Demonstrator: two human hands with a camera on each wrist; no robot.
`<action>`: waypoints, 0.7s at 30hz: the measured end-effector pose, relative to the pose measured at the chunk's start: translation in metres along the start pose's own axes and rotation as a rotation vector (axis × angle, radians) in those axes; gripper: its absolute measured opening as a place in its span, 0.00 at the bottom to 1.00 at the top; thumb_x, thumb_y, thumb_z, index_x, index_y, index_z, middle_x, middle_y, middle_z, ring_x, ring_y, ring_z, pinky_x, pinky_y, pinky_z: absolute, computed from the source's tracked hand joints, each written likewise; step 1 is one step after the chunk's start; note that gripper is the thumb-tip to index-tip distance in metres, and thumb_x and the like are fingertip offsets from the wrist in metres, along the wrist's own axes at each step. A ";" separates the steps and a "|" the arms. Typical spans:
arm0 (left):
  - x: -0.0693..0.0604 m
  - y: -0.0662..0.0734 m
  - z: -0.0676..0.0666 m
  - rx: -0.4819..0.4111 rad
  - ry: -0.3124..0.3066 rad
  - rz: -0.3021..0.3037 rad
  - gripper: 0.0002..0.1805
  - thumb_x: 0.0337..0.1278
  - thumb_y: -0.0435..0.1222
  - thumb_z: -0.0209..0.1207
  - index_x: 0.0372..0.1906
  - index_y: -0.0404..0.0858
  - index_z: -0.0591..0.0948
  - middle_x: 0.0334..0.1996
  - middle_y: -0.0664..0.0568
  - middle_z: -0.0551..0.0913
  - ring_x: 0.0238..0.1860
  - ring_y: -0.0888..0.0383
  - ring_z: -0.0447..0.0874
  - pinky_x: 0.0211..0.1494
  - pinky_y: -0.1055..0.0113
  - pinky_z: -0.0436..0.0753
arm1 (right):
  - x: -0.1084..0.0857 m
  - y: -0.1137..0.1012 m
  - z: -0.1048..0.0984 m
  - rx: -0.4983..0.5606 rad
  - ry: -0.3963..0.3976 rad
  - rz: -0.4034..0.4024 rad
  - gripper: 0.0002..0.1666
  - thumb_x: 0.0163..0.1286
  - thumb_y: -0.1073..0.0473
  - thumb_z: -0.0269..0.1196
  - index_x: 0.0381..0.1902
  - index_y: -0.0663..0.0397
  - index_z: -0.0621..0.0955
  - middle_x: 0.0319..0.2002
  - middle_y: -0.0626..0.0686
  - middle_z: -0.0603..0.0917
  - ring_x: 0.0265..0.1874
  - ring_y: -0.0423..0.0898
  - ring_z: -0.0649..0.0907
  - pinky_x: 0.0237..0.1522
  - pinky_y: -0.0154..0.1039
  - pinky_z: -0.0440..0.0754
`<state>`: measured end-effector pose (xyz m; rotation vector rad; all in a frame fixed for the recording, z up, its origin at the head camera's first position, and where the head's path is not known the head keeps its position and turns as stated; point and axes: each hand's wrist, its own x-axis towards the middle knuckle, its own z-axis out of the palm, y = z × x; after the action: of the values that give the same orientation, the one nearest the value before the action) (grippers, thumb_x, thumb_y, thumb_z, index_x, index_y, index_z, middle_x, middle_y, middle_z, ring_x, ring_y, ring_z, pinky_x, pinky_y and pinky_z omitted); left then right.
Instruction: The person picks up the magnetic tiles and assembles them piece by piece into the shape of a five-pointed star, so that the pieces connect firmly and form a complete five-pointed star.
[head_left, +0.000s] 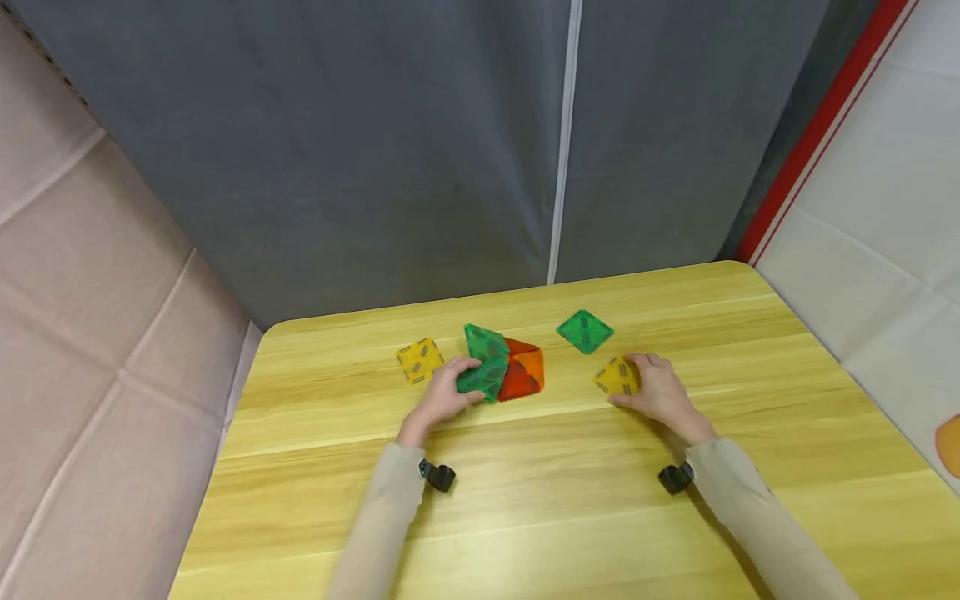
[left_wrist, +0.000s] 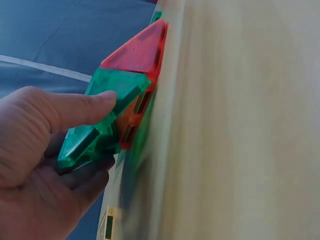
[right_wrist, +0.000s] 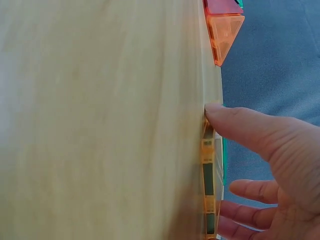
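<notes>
My left hand point(head_left: 442, 392) pinches a green translucent magnetic tile point(left_wrist: 82, 135) between thumb and fingers. The green piece joins a small raised shape with red tiles point(head_left: 519, 383) and an orange tile point(head_left: 534, 363), standing on the table; another green tile point(head_left: 483, 342) tilts up at its back. Over to the right, my right hand point(head_left: 662, 393) holds a yellow square tile point(head_left: 617, 377) lying on the table, thumb at its near corner and fingers at the far side. In the right wrist view that yellow tile point(right_wrist: 208, 180) shows edge-on, with the thumb touching one end.
A green tile point(head_left: 585, 331) lies flat behind the right hand's tile. Another yellow square tile point(head_left: 418, 360) lies just left of the left hand. The wooden table point(head_left: 562, 500) ends at the back against a grey curtain point(head_left: 375, 167).
</notes>
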<state>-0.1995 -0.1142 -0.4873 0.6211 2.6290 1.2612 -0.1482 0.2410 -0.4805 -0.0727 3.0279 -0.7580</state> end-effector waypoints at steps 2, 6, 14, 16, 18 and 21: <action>0.004 -0.002 -0.005 -0.007 -0.039 0.006 0.27 0.52 0.31 0.64 0.59 0.35 0.74 0.61 0.41 0.71 0.64 0.44 0.65 0.66 0.51 0.62 | 0.000 -0.001 0.000 0.008 -0.002 0.000 0.48 0.49 0.52 0.74 0.61 0.73 0.66 0.54 0.73 0.70 0.50 0.67 0.69 0.49 0.59 0.70; 0.013 -0.004 -0.013 0.002 -0.103 0.014 0.26 0.53 0.27 0.62 0.60 0.36 0.74 0.61 0.42 0.71 0.64 0.45 0.65 0.66 0.52 0.63 | 0.000 -0.003 0.000 0.005 -0.006 -0.003 0.48 0.49 0.53 0.74 0.61 0.73 0.66 0.54 0.73 0.70 0.51 0.67 0.68 0.50 0.59 0.70; 0.030 -0.003 -0.023 0.068 -0.176 0.033 0.26 0.52 0.24 0.60 0.59 0.35 0.74 0.62 0.41 0.71 0.64 0.45 0.65 0.66 0.54 0.63 | 0.004 -0.001 0.000 -0.003 -0.005 -0.014 0.49 0.48 0.53 0.74 0.61 0.73 0.66 0.55 0.74 0.70 0.51 0.68 0.68 0.52 0.60 0.69; 0.032 -0.002 -0.024 0.086 -0.182 0.037 0.26 0.52 0.24 0.60 0.59 0.35 0.74 0.62 0.41 0.71 0.64 0.45 0.65 0.66 0.54 0.63 | 0.004 -0.001 0.001 -0.003 -0.001 -0.015 0.48 0.48 0.54 0.74 0.61 0.73 0.66 0.55 0.74 0.70 0.52 0.68 0.69 0.52 0.60 0.69; 0.032 -0.001 -0.024 0.115 -0.173 0.053 0.27 0.51 0.25 0.60 0.59 0.35 0.74 0.61 0.41 0.71 0.63 0.44 0.65 0.66 0.53 0.63 | 0.005 -0.002 0.001 -0.003 0.000 -0.016 0.48 0.48 0.54 0.73 0.61 0.73 0.66 0.55 0.74 0.70 0.52 0.68 0.69 0.53 0.61 0.68; 0.030 0.003 -0.018 0.143 -0.086 0.099 0.29 0.48 0.27 0.63 0.60 0.34 0.73 0.61 0.41 0.71 0.62 0.44 0.66 0.65 0.51 0.64 | 0.005 -0.002 0.001 0.001 -0.007 -0.016 0.48 0.48 0.54 0.73 0.61 0.73 0.66 0.55 0.74 0.70 0.52 0.68 0.69 0.53 0.61 0.68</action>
<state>-0.2314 -0.1121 -0.4732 0.8188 2.6635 1.0514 -0.1528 0.2389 -0.4805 -0.0998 3.0241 -0.7583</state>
